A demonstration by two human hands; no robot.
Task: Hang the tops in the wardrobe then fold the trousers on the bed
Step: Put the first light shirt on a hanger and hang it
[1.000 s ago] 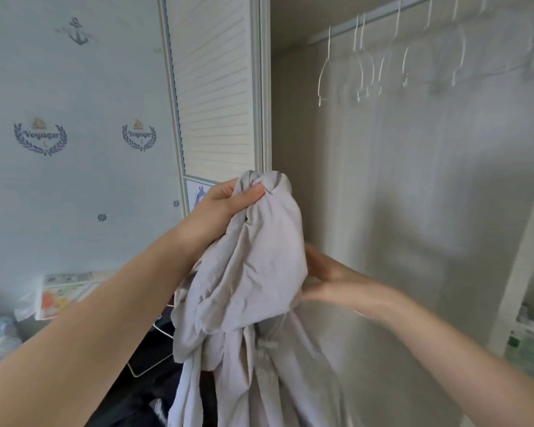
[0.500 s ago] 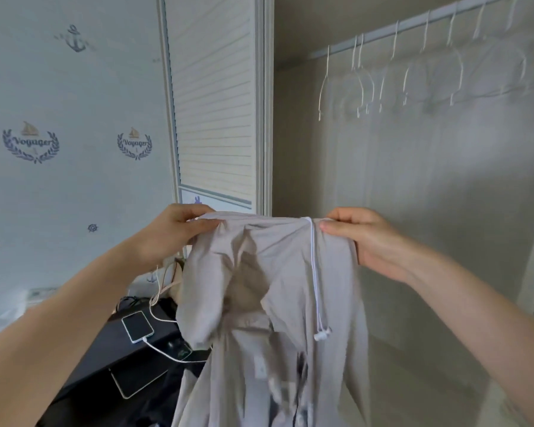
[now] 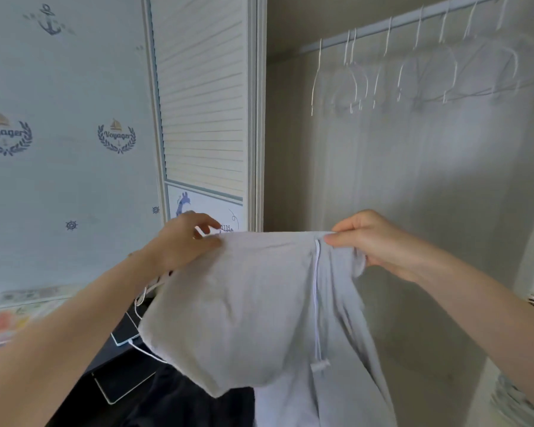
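Observation:
A pale grey hooded top (image 3: 247, 309) with a white drawstring (image 3: 316, 303) is stretched out in front of the open wardrobe (image 3: 413, 186). My left hand (image 3: 187, 238) pinches its upper edge on the left. At the right end of that edge my right hand (image 3: 373, 238) pinches the cloth beside the drawstring. The hood hangs down between my hands and the rest of the garment drops out of view below. Several white wire hangers (image 3: 413, 72) hang bare on the wardrobe rail (image 3: 392, 23) above.
A white louvred wardrobe door (image 3: 204, 112) stands open left of the opening. Below my left arm is a dark surface (image 3: 114, 383) with a phone (image 3: 127, 334), a white cable and a tablet-like slab. A colourful box (image 3: 22, 312) sits at the far left.
The bunched top has been spread out: my hands moved apart and now stretch its upper edge flat. The hood has opened and hangs wider than half a second ago.

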